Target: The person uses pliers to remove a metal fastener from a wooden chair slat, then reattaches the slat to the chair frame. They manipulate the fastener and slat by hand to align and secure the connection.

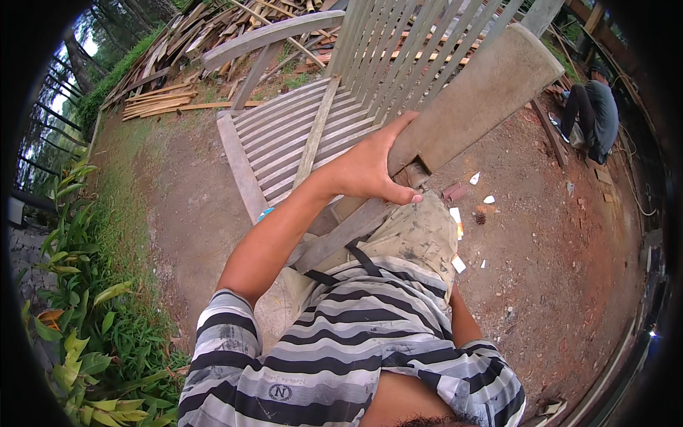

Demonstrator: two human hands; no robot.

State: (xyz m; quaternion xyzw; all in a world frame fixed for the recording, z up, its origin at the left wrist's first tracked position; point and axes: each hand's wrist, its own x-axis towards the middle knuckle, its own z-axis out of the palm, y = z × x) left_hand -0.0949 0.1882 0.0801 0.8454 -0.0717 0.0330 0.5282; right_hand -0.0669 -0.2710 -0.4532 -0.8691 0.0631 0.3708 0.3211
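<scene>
My left hand (373, 162) is wrapped round the wooden armrest (478, 99) of a weathered grey slatted bench, its thumb beside a square notch (421, 169) cut in the wood. The armrest slants from near my thighs up to the right. Beyond it are the bench's slatted seat (295, 128) and upright back slats (405, 57). A second, curved armrest (274, 37) stands at the far left. A loose-looking wooden strip (316, 132) lies across the seat slats. Only my right forearm (464, 317) shows, hanging beside my hip; its hand is hidden.
Piles of scrap boards (185, 53) lie behind the bench. Another person (601, 117) crouches at the right, near a long plank (549, 132). White scraps (457, 265) and a pine cone (481, 218) lie on the dirt. Leafy plants (92, 356) line the left side.
</scene>
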